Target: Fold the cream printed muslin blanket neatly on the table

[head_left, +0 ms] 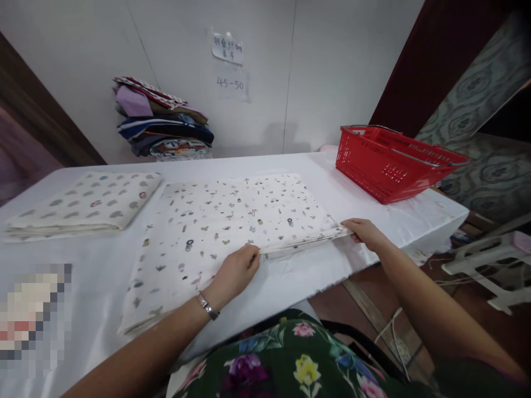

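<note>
Flowered garment (286,359) is nearest; left hand (237,273) and right hand (365,232) pinch printed cloth (244,213) by its edge (probably keeping layers even).

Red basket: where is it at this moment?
In the head view, the red basket sits at the right end of the white table, beyond the right hand, which pinches a corner of the printed cloth.

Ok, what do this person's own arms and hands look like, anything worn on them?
Both the left hand and right hand are ungloved. The left wrist wears a narrow silver-coloured band; the right wrist is bare. A dark sleeve shows high on the right arm.
</note>
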`<state>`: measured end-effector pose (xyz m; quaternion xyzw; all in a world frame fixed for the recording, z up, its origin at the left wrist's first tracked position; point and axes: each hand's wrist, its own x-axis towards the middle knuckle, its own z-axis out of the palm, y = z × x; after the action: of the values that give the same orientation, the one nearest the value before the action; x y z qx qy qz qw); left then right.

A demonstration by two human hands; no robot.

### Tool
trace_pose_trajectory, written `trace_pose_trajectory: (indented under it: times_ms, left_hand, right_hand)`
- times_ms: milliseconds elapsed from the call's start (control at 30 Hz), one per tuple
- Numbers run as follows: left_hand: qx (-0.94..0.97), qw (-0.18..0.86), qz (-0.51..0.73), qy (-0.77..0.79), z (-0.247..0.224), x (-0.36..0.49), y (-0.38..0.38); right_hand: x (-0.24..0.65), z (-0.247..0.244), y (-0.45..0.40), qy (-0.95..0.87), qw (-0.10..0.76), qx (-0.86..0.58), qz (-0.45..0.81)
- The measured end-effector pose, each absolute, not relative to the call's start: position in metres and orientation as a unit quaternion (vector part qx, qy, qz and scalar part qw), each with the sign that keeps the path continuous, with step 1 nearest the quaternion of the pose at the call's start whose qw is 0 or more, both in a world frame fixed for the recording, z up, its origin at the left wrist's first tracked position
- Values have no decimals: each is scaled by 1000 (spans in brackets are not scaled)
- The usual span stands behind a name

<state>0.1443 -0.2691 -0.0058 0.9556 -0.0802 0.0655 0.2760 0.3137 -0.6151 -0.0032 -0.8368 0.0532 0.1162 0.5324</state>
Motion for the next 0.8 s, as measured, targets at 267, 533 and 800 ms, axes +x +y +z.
trace_pose_trajectory:
  times_ms: [267, 533, 800]
  left_hand:
    - [952, 110, 189, -213, -13, 125, -274]
    - [938, 12, 148, -313, -21, 111, -283]
    - [949, 16, 117, -291, -21, 109, -283]
  right_hand:
    - [310, 8, -621, 62, 549, -829, 86]
    - [285, -20, -640, 47, 448, -890, 72]
    - [282, -29, -649, -68, 213, -975, 9]
